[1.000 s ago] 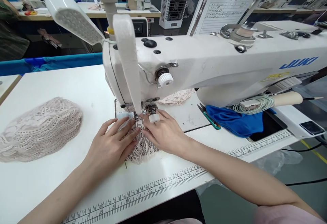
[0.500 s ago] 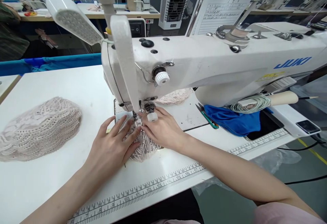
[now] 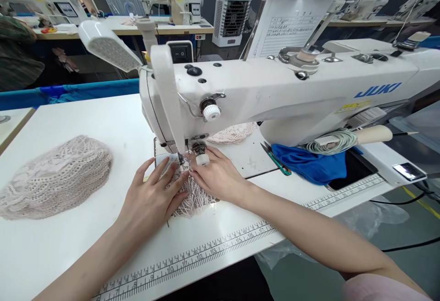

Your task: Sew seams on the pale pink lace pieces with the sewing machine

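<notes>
In the head view, with the presser foot (image 3: 181, 159) taken as the centre of the clock, a lace piece (image 3: 195, 200) is seen lying between 5 and 6 o'clock, its upper end set close by the foot. The left hand (image 3: 151, 198) is laid palm down between 7 and 8 o'clock; its fingers are spread, and the lace is touched by the fingertips without being gripped. The right hand (image 3: 220, 177) is placed between 3 and 4 o'clock, loosely bent, with thumb and fingers on the lace; since its fingertips are partly covered by a white knob (image 3: 202, 160), it cannot be told whether the lace is pinched.

A stack of lace (image 3: 58, 179) is laid at 9 o'clock, well apart from the left hand. Another lace part (image 3: 233, 133) is seen between 2 and 3 o'clock, beneath the arm of the sewing machine (image 3: 261, 81). Toward 3 o'clock, green-handled snips (image 3: 277, 160) are laid just beside a blue cloth (image 3: 311, 166), by which a black phone (image 3: 354, 170) is partly covered. At 6 o'clock, a ruler scale (image 3: 192, 259) is marked along the table edge.
</notes>
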Available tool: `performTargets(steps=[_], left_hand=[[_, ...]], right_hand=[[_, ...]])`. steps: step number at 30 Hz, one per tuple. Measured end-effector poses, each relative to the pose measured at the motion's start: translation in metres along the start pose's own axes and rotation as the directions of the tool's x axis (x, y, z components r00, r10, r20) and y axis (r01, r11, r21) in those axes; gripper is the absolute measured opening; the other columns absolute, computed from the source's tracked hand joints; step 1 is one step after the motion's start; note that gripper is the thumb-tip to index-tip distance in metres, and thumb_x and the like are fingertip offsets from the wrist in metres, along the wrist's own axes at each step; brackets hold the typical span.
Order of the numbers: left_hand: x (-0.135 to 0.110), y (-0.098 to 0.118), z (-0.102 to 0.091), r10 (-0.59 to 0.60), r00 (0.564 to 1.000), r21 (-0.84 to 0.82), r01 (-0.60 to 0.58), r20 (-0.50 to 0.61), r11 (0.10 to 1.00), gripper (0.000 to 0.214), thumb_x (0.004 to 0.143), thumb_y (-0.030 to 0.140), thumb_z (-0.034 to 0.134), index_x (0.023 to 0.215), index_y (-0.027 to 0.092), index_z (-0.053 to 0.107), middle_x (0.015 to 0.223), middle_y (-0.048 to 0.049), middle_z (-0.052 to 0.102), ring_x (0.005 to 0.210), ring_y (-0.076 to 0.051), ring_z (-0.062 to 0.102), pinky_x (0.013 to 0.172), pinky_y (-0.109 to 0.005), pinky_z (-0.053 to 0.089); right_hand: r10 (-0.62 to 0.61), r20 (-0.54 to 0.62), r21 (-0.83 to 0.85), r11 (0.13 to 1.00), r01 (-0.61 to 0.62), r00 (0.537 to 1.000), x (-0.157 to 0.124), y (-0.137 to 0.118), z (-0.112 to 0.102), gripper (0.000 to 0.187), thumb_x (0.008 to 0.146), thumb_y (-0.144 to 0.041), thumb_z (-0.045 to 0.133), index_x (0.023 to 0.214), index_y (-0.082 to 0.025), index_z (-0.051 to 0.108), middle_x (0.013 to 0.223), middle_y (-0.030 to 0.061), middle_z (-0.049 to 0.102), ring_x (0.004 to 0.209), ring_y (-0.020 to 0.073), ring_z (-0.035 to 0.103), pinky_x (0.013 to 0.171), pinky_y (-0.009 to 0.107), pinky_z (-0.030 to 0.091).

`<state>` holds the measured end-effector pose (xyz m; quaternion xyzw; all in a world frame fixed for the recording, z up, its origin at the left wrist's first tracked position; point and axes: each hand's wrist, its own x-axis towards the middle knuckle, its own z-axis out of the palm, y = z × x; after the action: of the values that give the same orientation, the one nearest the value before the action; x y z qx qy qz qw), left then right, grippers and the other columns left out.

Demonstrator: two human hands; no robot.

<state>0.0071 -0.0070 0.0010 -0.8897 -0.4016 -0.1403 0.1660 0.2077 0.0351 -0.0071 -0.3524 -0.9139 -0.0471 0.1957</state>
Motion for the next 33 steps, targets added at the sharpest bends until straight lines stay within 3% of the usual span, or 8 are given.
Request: performTargets(steps=[10, 15, 17, 19, 22, 26, 30, 33], left_hand=[[-0.001, 0.0, 0.001, -0.015, 0.999, 0.012, 0.016, -0.041, 1.0, 0.032, 0.093, 0.034, 0.051, 0.121, 0.021, 0.061, 0.121, -0.0098, 0.066, 0.123, -0.029, 0.054, 0.103, -0.051, 0.036], [-0.007, -0.007, -0.005, 0.175, 0.981, -0.114, -0.185, -0.088, 0.976, 0.035, 0.089, 0.04, 0.057, 0.115, 0.017, 0.063, 0.115, -0.0074, 0.069, 0.109, -0.025, 0.062, 0.102, -0.047, 0.04], [-0.009, -0.009, -0.005, 0.256, 0.961, -0.138, -0.268, -0.102, 0.953, 0.033, 0.089, 0.039, 0.057, 0.109, 0.014, 0.064, 0.111, -0.0089, 0.07, 0.102, -0.024, 0.064, 0.097, -0.043, 0.045], [-0.01, -0.009, -0.003, 0.285, 0.949, -0.109, -0.299, -0.133, 0.948, 0.021, 0.09, 0.025, 0.056, 0.104, 0.011, 0.064, 0.107, -0.0103, 0.071, 0.098, -0.023, 0.066, 0.091, -0.041, 0.049], [-0.009, -0.006, 0.001, 0.184, 0.97, -0.175, -0.211, -0.16, 0.962, 0.015, 0.091, 0.011, 0.049, 0.099, 0.009, 0.061, 0.098, -0.0099, 0.072, 0.09, -0.021, 0.067, 0.081, -0.035, 0.052], [-0.006, 0.0, 0.003, 0.013, 0.99, -0.268, -0.05, -0.14, 0.962, 0.016, 0.091, 0.017, 0.053, 0.103, 0.01, 0.06, 0.1, -0.0094, 0.072, 0.088, -0.019, 0.067, 0.076, -0.032, 0.052], [-0.008, 0.0, 0.004, 0.026, 0.995, -0.123, -0.038, -0.094, 0.992, 0.047, 0.088, 0.032, 0.057, 0.126, 0.005, 0.053, 0.122, -0.0158, 0.065, 0.114, -0.029, 0.059, 0.091, -0.042, 0.049], [-0.01, -0.002, 0.005, 0.059, 0.997, -0.059, -0.062, -0.046, 0.996, 0.041, 0.091, 0.022, 0.048, 0.129, 0.007, 0.053, 0.126, -0.0139, 0.062, 0.122, -0.028, 0.054, 0.1, -0.042, 0.044]], right_hand=[[-0.047, -0.072, 0.03, 0.998, 0.05, 0.996, -0.002, 0.002, -0.002, 0.02, 0.096, -0.018, 0.046, 0.097, -0.011, 0.065, 0.103, 0.0127, 0.068, 0.112, 0.0229, 0.056, 0.107, 0.041, 0.037], [-0.133, -0.088, 0.068, 0.988, 0.139, 0.987, -0.006, 0.003, -0.011, 0.018, 0.094, -0.014, 0.046, 0.094, -0.013, 0.064, 0.088, 0.0059, 0.068, 0.081, 0.0176, 0.059, 0.083, 0.033, 0.047], [-0.192, -0.074, 0.102, 0.975, 0.199, 0.979, -0.007, 0.004, -0.014, 0.02, 0.096, -0.026, 0.048, 0.092, -0.013, 0.064, 0.085, 0.0047, 0.067, 0.073, 0.0163, 0.057, 0.074, 0.031, 0.045], [-0.248, -0.08, 0.14, 0.956, 0.257, 0.965, -0.008, 0.005, -0.015, 0.038, 0.094, -0.048, 0.05, 0.095, -0.013, 0.064, 0.09, 0.0058, 0.067, 0.074, 0.0171, 0.057, 0.073, 0.033, 0.044], [-0.258, -0.086, 0.143, 0.953, 0.268, 0.962, -0.009, 0.004, -0.013, 0.062, 0.084, -0.068, 0.051, 0.102, -0.01, 0.064, 0.096, 0.0081, 0.067, 0.079, 0.0208, 0.057, 0.078, 0.037, 0.044], [-0.202, -0.141, 0.037, 0.977, 0.209, 0.969, -0.009, -0.001, -0.006, 0.021, 0.094, -0.027, 0.051, 0.1, -0.013, 0.066, 0.099, 0.0051, 0.07, 0.084, 0.0193, 0.059, 0.084, 0.035, 0.044], [-0.258, -0.232, 0.034, 0.962, 0.273, 0.938, -0.009, -0.002, -0.002, 0.03, 0.09, -0.002, 0.043, 0.085, -0.016, 0.068, 0.091, 0.0005, 0.073, 0.092, 0.0167, 0.062, 0.092, 0.032, 0.043], [-0.287, -0.244, 0.034, 0.952, 0.304, 0.926, -0.01, -0.002, -0.002, 0.03, 0.091, -0.003, 0.043, 0.082, -0.016, 0.069, 0.087, 0.0006, 0.074, 0.09, 0.016, 0.064, 0.094, 0.032, 0.044]])
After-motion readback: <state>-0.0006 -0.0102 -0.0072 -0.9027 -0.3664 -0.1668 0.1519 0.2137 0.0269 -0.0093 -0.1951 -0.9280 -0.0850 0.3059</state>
